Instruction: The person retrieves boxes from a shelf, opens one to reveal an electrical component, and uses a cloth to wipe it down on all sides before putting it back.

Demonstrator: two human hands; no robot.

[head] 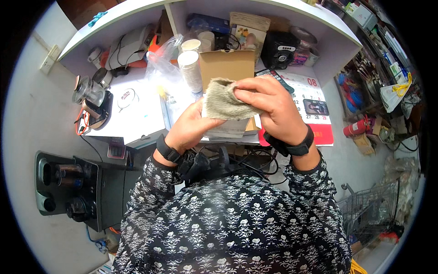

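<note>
A grey-beige piece of fuzzy cloth (227,101) is raised over the desk in both hands. My right hand (270,102) grips it from the upper right, with fingers pressed onto its top edge. My left hand (191,126) holds its lower left side, the thumb along the bottom. Below the cloth lies a pale, printed flat item (229,129), partly covered; whether my left hand touches it, I cannot tell. Right behind the cloth stands an open cardboard box (226,66), its flap upright. Both wrists wear black straps.
Stacked paper cups (189,68) and a clear plastic bag (164,72) stand left of the box. At right, a phone (316,107) and a remote control (277,79) lie on a calendar (318,92). A glass kettle (90,92) is far left, a black speaker (279,50) behind.
</note>
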